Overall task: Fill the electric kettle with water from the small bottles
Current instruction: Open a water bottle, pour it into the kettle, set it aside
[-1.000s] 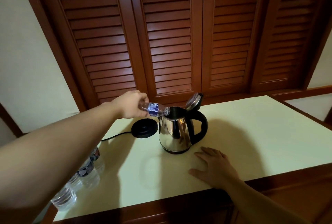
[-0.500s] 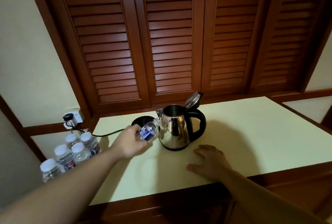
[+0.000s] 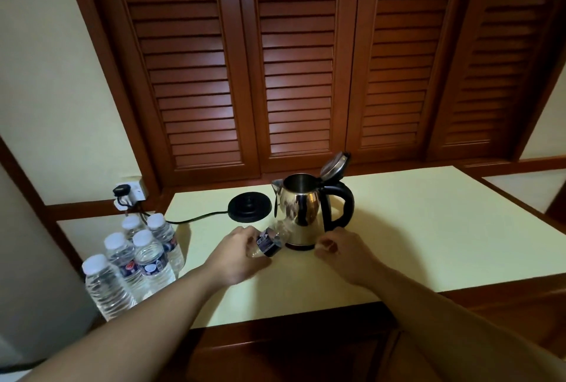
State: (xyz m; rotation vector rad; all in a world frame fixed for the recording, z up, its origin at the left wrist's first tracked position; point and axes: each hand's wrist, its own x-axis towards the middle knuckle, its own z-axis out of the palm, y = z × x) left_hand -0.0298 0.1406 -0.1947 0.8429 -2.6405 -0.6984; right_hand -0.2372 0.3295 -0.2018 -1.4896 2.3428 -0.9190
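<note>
- The kettle is standing lid-up on the table, its inside too dark to read.
- The left hand is gripping a tilted, seemingly empty bottle just beside it.
- The right hand is curling, holding nothing visible.
- Five capped bottles are standing full at left.
- Since a second ago, the bottle has come down from the kettle's mouth, and the right hand has lifted.

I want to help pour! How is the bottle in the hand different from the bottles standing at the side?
The held bottle lies tilted in the left hand; the side bottles stand upright. The held bottle has no cap on and looks empty; the side bottles wear white caps and hold water. Both are small, clear, with dark labels.
</note>
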